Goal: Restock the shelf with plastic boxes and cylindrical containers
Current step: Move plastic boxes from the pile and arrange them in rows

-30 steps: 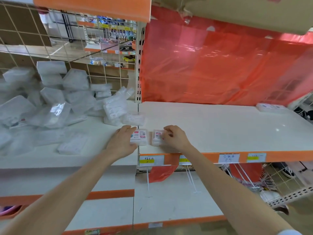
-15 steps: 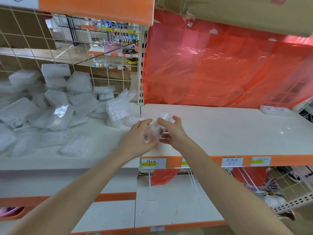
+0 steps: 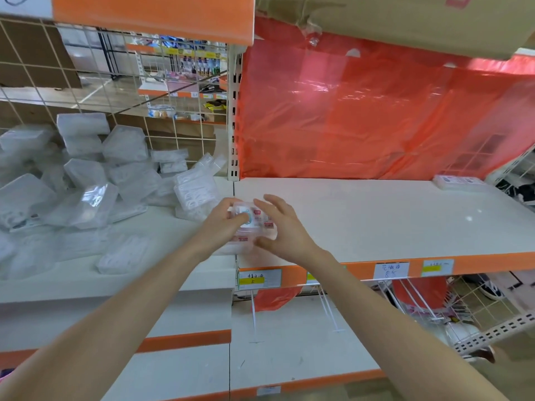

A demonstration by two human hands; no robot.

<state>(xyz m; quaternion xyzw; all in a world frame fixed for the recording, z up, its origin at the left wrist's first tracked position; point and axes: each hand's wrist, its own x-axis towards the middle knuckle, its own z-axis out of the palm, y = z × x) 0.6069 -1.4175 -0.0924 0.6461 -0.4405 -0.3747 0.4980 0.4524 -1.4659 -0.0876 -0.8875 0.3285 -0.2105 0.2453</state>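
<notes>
Head view: left hand (image 3: 220, 227) gripping stacked clear plastic boxes (image 3: 259, 219) at shelf (image 3: 376, 221) front edge; right hand (image 3: 286, 230) spread wide, thumb touching them.

Left hand (image 3: 220, 227) and right hand (image 3: 286, 230), forearms (image 3: 144, 299) seemingly bare.

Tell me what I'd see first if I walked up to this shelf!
The big red plastic sheet hanging behind the right-hand shelf grabs the eye first. Next comes the messy pile of clear plastic boxes on the left shelf. In the middle, the left grip holds small labelled boxes near the front edge.
</notes>
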